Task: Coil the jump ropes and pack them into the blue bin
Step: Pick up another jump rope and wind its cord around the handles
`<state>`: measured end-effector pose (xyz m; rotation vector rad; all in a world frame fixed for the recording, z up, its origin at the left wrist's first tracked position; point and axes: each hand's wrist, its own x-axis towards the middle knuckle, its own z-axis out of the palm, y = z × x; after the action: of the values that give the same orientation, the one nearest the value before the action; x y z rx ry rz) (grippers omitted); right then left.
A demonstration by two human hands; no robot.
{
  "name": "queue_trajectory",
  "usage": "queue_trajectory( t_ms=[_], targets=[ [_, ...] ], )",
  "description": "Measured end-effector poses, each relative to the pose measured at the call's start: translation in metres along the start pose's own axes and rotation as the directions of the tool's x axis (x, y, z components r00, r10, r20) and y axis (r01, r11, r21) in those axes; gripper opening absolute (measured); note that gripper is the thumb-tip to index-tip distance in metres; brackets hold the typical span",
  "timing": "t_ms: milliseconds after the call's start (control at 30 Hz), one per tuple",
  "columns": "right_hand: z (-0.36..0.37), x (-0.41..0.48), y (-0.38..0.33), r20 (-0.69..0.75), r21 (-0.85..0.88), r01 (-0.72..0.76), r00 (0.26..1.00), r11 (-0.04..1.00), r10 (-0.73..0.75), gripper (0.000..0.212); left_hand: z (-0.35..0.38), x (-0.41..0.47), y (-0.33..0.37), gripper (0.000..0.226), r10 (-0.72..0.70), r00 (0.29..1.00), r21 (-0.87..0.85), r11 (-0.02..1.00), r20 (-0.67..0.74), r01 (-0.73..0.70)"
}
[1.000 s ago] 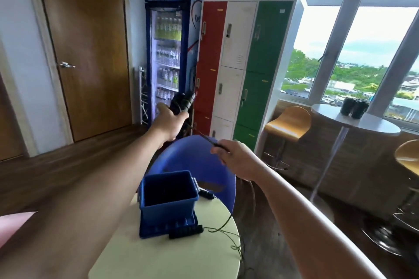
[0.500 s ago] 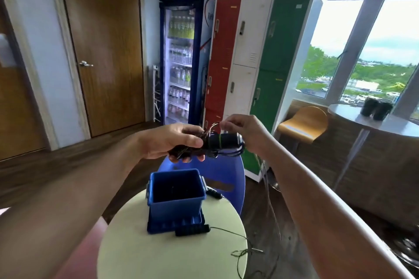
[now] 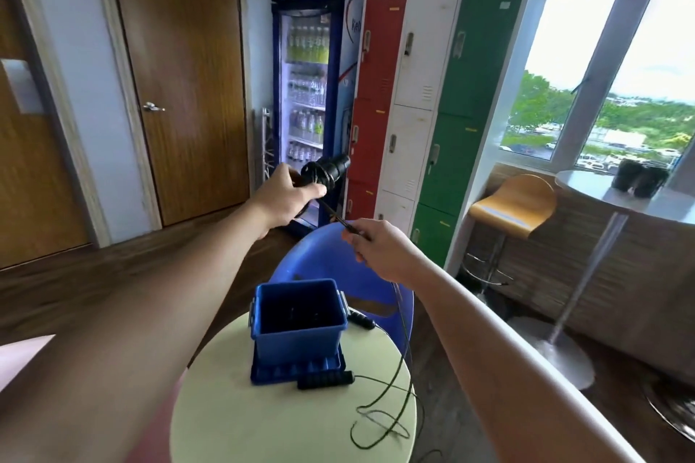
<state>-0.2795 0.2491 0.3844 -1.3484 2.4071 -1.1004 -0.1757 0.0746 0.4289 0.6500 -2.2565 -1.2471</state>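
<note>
My left hand (image 3: 289, 199) is raised above the table and grips black jump rope handles (image 3: 328, 171) with cord wound around them. A taut cord (image 3: 334, 216) runs from the handles down to my right hand (image 3: 380, 250), which pinches it. From there the cord hangs down and ends in loose loops (image 3: 380, 421) on the table. The open blue bin (image 3: 301, 316) stands on its lid (image 3: 293, 368) on the round table. A second black handle (image 3: 325, 380) lies in front of the bin, another handle (image 3: 361, 319) to its right.
The pale green round table (image 3: 263, 425) has a blue chair (image 3: 327, 259) behind it. Further back stand a drinks fridge (image 3: 312, 86), coloured lockers (image 3: 432, 105), an orange stool (image 3: 515, 207) and a high grey table (image 3: 620, 195). A pink surface (image 3: 22, 353) shows at the left edge.
My hands were together at the handles half a second ago. Now the left hand has lifted the handles up and away, and the right hand has slid down the cord, pulling it taut.
</note>
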Motion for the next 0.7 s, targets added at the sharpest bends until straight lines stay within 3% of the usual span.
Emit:
queue_trajectory(
  t_ms=[67,100,167,267,400,567,700],
  targets=[
    [-0.006,0.0,-0.004,0.018,-0.109,0.042,0.999,0.993,-0.041,0.022,0.001,-0.002,-0.01,0.049,0.038,0.998,0.376,0.926,-0.054,-0.015],
    [-0.009,0.0,-0.006,0.016,-0.155,0.059,0.998,0.986,-0.057,0.023,0.002,-0.003,-0.014,0.053,0.055,0.998,0.486,0.873,-0.028,-0.035],
    [-0.018,0.003,-0.012,0.009,-0.225,0.081,0.997,0.971,-0.081,0.024,0.004,-0.007,-0.021,0.064,0.054,0.997,0.596,0.799,0.061,-0.08],
    [-0.029,0.01,-0.015,-0.001,-0.317,0.108,0.993,0.942,-0.114,0.02,0.0,-0.012,-0.023,0.079,0.04,0.981,0.623,0.767,0.19,-0.152],
    [-0.04,0.015,-0.015,-0.011,-0.279,0.171,0.983,0.945,-0.181,0.016,-0.011,-0.02,-0.017,0.07,0.001,0.895,0.459,0.858,0.447,-0.23],
    [-0.048,0.017,-0.012,-0.072,0.078,0.21,0.976,0.975,-0.205,0.012,-0.024,-0.035,-0.001,0.05,-0.012,0.8,0.181,0.976,0.6,-0.122],
    [-0.047,0.014,-0.008,-0.098,0.354,0.174,0.984,0.919,-0.149,0.011,-0.035,-0.037,-0.003,0.054,0.128,0.728,-0.181,0.983,0.674,-0.005]
  ],
)
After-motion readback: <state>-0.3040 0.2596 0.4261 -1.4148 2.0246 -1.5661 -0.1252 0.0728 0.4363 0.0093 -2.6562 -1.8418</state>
